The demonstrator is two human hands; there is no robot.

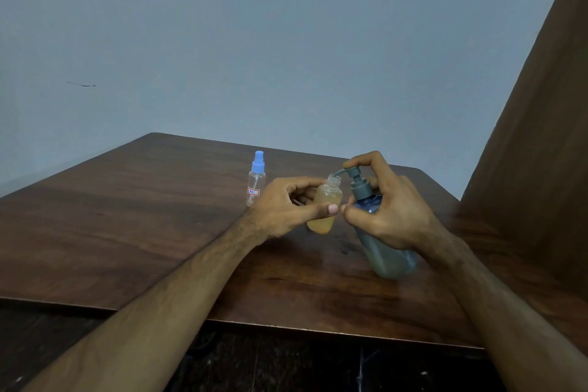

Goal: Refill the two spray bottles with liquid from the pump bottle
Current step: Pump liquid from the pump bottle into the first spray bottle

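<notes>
My left hand (286, 205) grips a small clear spray bottle (324, 207) with its cap off, tilted and mostly full of yellowish liquid. Its open neck sits right under the spout of the blue-grey pump bottle (386, 251). My right hand (386, 212) wraps round the pump bottle's neck, with the forefinger on top of the pump head. A second spray bottle (256, 181), clear with a blue cap and a red label, stands upright on the table behind my left hand and looks empty.
The dark wooden table (127, 226) stands against a pale blue-grey wall. A brown wooden panel (541, 105) rises at the right. A small wet patch lies on the table beside the pump bottle. Dark floor shows below the near edge.
</notes>
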